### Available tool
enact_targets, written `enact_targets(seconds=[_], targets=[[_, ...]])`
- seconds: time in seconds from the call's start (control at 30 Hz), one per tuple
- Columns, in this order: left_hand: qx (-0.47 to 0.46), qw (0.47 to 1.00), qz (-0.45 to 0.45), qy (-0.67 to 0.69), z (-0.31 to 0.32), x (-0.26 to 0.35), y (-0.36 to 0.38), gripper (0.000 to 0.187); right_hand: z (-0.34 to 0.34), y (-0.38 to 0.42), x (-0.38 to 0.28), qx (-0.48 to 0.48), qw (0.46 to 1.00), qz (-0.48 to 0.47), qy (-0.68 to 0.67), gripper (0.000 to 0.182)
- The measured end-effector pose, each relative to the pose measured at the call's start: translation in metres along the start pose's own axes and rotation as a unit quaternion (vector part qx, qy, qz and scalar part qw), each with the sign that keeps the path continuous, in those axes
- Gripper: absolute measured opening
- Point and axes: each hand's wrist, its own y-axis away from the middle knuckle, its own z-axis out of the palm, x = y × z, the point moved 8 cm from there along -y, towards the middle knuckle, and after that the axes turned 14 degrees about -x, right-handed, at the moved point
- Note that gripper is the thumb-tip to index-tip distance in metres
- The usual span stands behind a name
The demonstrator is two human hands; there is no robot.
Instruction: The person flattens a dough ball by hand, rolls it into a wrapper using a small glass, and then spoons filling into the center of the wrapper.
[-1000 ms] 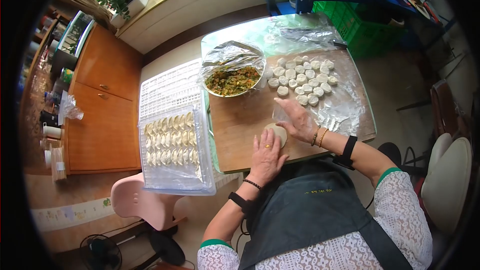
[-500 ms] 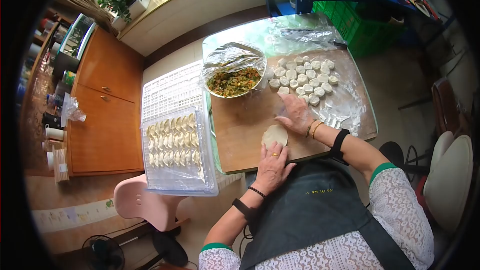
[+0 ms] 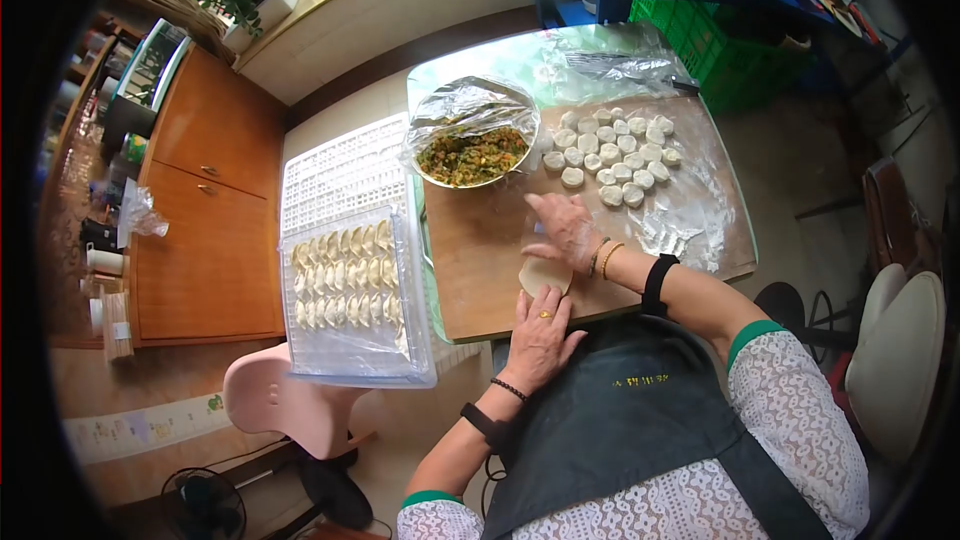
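Note:
A round, flat dough wrapper (image 3: 543, 274) lies near the front edge of the wooden board (image 3: 470, 270). My left hand (image 3: 540, 336) rests its outstretched fingertips on the wrapper's near edge, thumb held apart. Just beyond, my right hand (image 3: 568, 230) is palm down over the wrapper's far side. A pale, bluish piece of something (image 3: 538, 228) shows beside its fingers; the hand hides the rest. Several small dough pieces (image 3: 621, 171) sit floured at the back right of the board. Behind the hands, a bowl of chopped filling (image 3: 470, 157) is partly covered with foil.
To the left, a clear plastic tray (image 3: 365, 360) holds rows of shaped dumplings (image 3: 345, 278) by a white slatted rack (image 3: 340, 170). A pink stool (image 3: 285, 395) stands below it. Loose flour (image 3: 685, 230) covers the board's right side. A green crate (image 3: 730, 60) is behind the table.
My right hand has moved left and slightly nearer, now over the wrapper's far edge. My left hand stays on the near edge. The whole view has shifted slightly.

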Motion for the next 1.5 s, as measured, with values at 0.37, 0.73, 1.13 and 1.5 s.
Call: enact_targets(seconds=[0.37,0.73,1.13,1.5], targets=[[-0.028,0.999,-0.014,-0.014,0.011,-0.005,0.012,0.056,0.022,0.047,-0.059,-0.010,0.982,-0.178,0.059,0.059],[0.065,0.998,-0.028,0.003,-0.006,-0.011,0.021,0.055,0.002,-0.008,0.015,0.026,0.997,0.058,-0.053,0.066],[0.046,0.997,-0.051,-0.037,0.005,-0.018,0.026,0.059,0.006,0.019,-0.013,0.014,0.999,0.030,0.018,0.075],[0.039,0.997,-0.053,-0.030,0.000,-0.016,0.008,0.061,-0.012,0.035,-0.015,0.058,0.991,-0.080,-0.086,0.071]])
